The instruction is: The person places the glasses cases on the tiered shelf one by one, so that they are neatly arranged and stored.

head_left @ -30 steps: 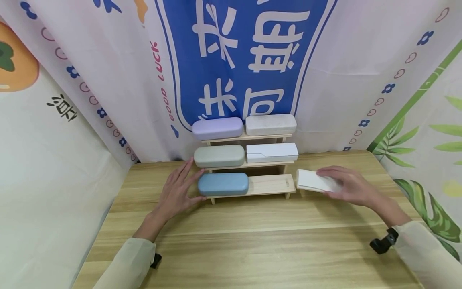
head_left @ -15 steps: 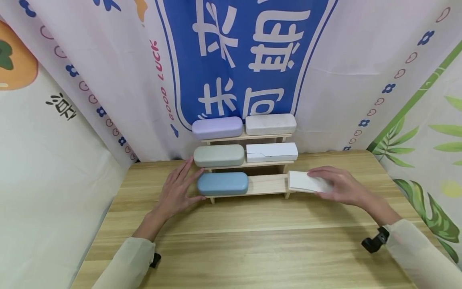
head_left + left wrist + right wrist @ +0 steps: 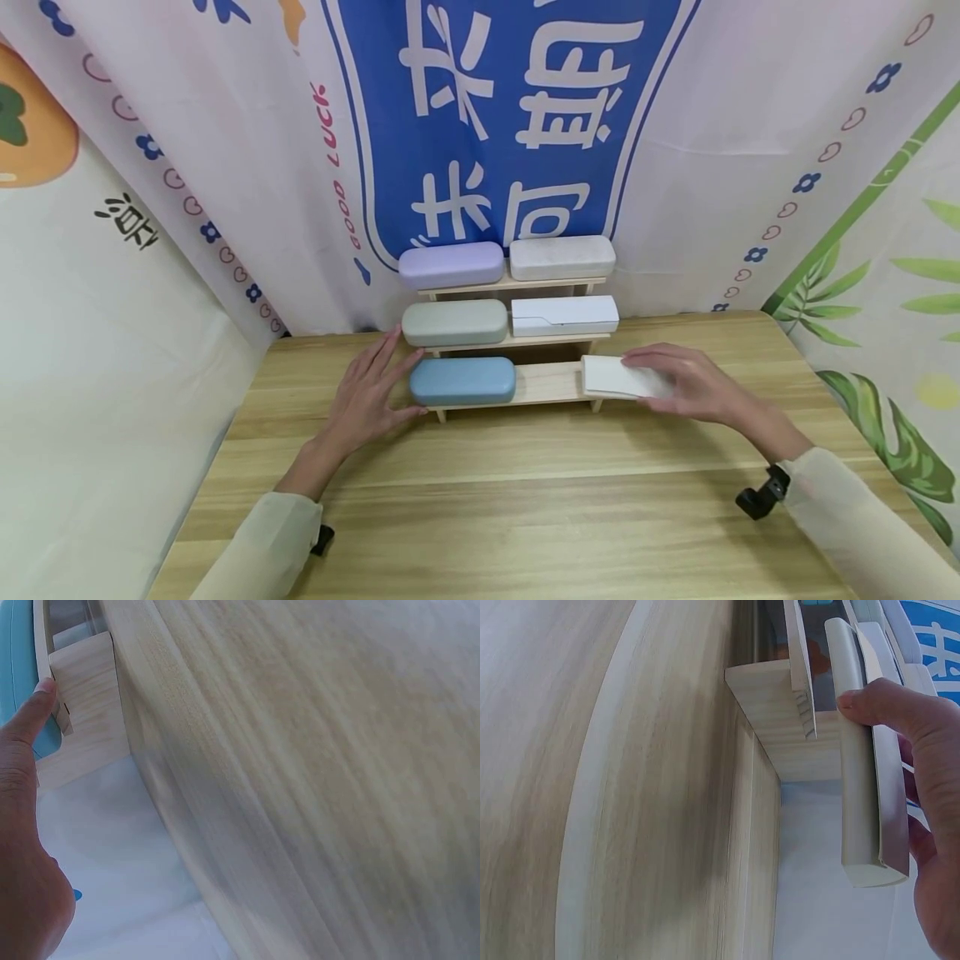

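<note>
My right hand [image 3: 686,383] grips a slim white glasses case [image 3: 606,377] by its right end. In the head view the case overlaps the right end of the stand's bottom shelf [image 3: 549,383]; the right wrist view shows a gap between case [image 3: 859,795] and shelf, with the thumb across its edge. My left hand [image 3: 370,390] is spread at the left side of the wooden three-tier stand, its thumb [image 3: 34,712] at the bottom shelf's end. Beside it on that shelf lies a blue glasses case [image 3: 462,381].
The middle shelf bears a grey-green case [image 3: 455,323] and a white flap-lidded case [image 3: 565,316]. On top sit a lilac case [image 3: 452,265] and a pale grey case [image 3: 562,257]. A printed curtain [image 3: 697,167] hangs behind the wooden table [image 3: 510,517].
My right hand has carried the white glasses case leftward, from beside the stand to over the right end of the bottom shelf. The left hand has stayed in place.
</note>
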{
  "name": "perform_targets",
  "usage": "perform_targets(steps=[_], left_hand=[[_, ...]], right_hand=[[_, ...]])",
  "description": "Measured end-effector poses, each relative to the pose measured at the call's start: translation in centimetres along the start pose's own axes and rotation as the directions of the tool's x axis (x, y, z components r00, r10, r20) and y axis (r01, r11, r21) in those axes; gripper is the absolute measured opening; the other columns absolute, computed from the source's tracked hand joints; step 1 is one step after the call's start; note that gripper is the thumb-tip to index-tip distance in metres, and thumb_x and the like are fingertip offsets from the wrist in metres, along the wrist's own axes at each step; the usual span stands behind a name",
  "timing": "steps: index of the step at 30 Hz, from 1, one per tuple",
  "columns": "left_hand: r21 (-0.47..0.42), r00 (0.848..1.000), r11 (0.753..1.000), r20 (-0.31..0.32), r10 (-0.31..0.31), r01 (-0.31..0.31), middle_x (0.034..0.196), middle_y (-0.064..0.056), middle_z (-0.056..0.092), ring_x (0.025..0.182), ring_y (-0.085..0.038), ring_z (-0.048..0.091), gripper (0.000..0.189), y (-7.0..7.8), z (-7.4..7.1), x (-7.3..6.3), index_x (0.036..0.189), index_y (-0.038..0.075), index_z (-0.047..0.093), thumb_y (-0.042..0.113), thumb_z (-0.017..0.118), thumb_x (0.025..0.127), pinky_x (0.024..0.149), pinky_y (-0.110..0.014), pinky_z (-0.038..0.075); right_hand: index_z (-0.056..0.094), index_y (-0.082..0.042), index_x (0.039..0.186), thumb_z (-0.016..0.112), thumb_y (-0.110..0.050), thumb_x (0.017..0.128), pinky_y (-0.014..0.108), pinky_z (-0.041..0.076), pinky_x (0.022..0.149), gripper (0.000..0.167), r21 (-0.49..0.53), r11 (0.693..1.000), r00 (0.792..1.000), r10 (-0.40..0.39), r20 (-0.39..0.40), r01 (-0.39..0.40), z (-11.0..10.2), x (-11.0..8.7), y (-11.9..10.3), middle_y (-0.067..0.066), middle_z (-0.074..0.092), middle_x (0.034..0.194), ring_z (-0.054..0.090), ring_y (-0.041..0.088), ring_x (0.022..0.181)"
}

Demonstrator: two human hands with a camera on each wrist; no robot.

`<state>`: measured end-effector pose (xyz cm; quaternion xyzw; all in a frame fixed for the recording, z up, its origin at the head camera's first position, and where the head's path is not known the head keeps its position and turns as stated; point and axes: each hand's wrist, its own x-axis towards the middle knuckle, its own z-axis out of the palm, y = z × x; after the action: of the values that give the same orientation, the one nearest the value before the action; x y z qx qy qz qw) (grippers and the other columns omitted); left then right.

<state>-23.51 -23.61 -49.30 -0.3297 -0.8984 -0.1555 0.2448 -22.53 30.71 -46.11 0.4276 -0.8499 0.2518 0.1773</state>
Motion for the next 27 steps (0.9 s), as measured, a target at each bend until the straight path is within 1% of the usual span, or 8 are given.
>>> perform_targets(steps=[3,4,6,12,16,19,22,27], left_hand=[[-0.004,1.000,1.000,-0.001,-0.001,0.001,0.173,-0.020,0.026,0.158,-0.040,0.027,0.103,0.0,0.0,0.0,0.154,0.016,0.056,0.045,0.101,0.066,0.119,-0.067,0.034],[-0.003,1.000,1.000,-0.002,-0.001,0.001,0.173,-0.020,0.026,0.158,-0.040,0.027,0.103,0.0,0.0,0.0,0.154,0.016,0.056,0.045,0.101,0.066,0.119,-0.067,0.035],[0.000,1.000,1.000,-0.003,-0.001,0.001,0.173,-0.021,0.027,0.158,-0.040,0.027,0.103,0.0,0.0,0.0,0.154,0.016,0.056,0.045,0.101,0.066,0.118,-0.067,0.035],[0.004,1.000,1.000,0.003,-0.008,0.008,0.173,-0.020,0.026,0.158,-0.038,0.026,0.103,0.0,-0.1,0.1,0.155,0.017,0.056,0.046,0.100,0.066,0.119,-0.067,0.034],[0.006,1.000,1.000,0.001,-0.005,0.005,0.172,-0.021,0.028,0.157,-0.040,0.028,0.103,0.0,-0.1,0.1,0.154,0.017,0.056,0.047,0.100,0.066,0.119,-0.067,0.034],[0.009,1.000,1.000,-0.011,0.006,-0.006,0.170,-0.023,0.031,0.155,-0.042,0.030,0.103,0.0,-0.1,0.1,0.154,0.016,0.057,0.048,0.100,0.065,0.118,-0.067,0.035],[0.012,1.000,1.000,-0.013,0.009,-0.009,0.170,-0.024,0.031,0.155,-0.043,0.031,0.102,-0.1,0.0,0.1,0.153,0.016,0.057,0.050,0.099,0.066,0.118,-0.067,0.036],[0.018,1.000,1.000,-0.005,-0.002,0.002,0.172,-0.021,0.029,0.155,-0.043,0.032,0.102,0.0,-0.1,-0.1,0.154,0.017,0.056,0.049,0.099,0.067,0.119,-0.065,0.036]], right_hand=[[0.075,-0.005,0.125,0.095,-0.014,0.067,0.029,0.060,0.094,0.062,-0.016,1.000,1.000,-0.007,0.005,0.007,0.3,0.3,0.0,0.013,0.075,0.126,0.073,0.034,0.109],[0.075,-0.005,0.125,0.096,-0.013,0.066,0.034,0.062,0.091,0.063,-0.017,1.000,1.000,-0.011,0.007,0.011,0.4,0.5,-0.1,0.013,0.075,0.126,0.073,0.034,0.108],[0.075,-0.005,0.125,0.096,-0.013,0.066,0.039,0.064,0.088,0.063,-0.018,1.000,1.000,-0.019,0.008,0.019,0.6,0.7,-0.1,0.012,0.076,0.125,0.073,0.033,0.108],[0.075,-0.004,0.125,0.097,-0.012,0.065,0.046,0.063,0.089,0.064,-0.001,1.000,0.999,-0.030,0.016,0.030,1.3,1.5,-0.3,0.013,0.075,0.126,0.072,0.033,0.110],[0.075,-0.004,0.125,0.097,-0.014,0.066,0.051,0.063,0.089,0.063,0.009,0.999,0.999,-0.034,0.019,0.034,1.8,2.0,-0.5,0.013,0.075,0.126,0.072,0.034,0.111],[0.075,-0.003,0.124,0.096,-0.015,0.067,0.051,0.064,0.089,0.063,0.013,0.999,0.999,-0.042,0.017,0.042,2.2,2.2,-0.6,0.014,0.075,0.126,0.072,0.034,0.111],[0.075,-0.003,0.124,0.096,-0.014,0.067,0.052,0.063,0.089,0.062,0.017,0.998,0.998,-0.054,0.014,0.054,2.6,2.4,-0.6,0.014,0.075,0.125,0.072,0.034,0.111],[0.075,-0.003,0.123,0.095,-0.013,0.066,0.054,0.063,0.091,0.062,0.007,0.997,0.997,-0.080,0.011,0.080,3.2,2.9,-0.6,0.014,0.076,0.124,0.072,0.036,0.111]])
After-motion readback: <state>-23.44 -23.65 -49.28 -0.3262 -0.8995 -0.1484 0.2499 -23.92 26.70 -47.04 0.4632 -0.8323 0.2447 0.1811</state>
